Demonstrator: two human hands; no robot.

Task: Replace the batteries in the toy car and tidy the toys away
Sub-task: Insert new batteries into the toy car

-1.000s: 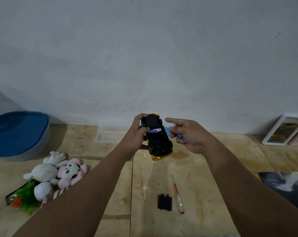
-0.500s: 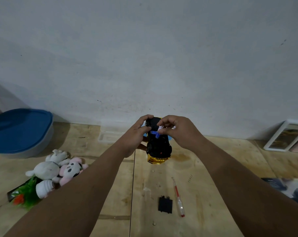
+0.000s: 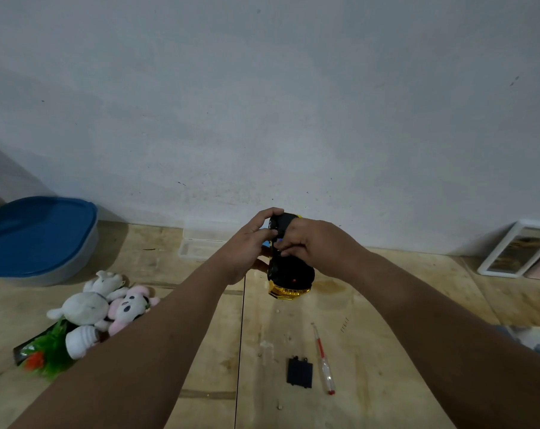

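The toy car [image 3: 288,267] is up in the air over the wooden surface [image 3: 370,351], flipped belly-up, which makes sense since the battery bay sits on the underside. The left hand [image 3: 250,246] has a closed grip around the far end of the car, looks like it's just there to steady it. The right hand [image 3: 305,243] comes in from the other side with fingers curled down onto the middle of the chassis, pinching a small blue-and-white battery [image 3: 279,241] right at the bay, so my guess is a cell is being seated. Nearer on the surface lie the black battery cover [image 3: 299,373] and a red-tipped screwdriver [image 3: 322,360] just beside it, parked within easy reach for closing up later. The plush toys [image 3: 104,305] sit in a heap off to the left, near a blue-lidded bin [image 3: 39,236], probably where they end up. No readable brand or writing anywhere; the battery label is too small to tell.
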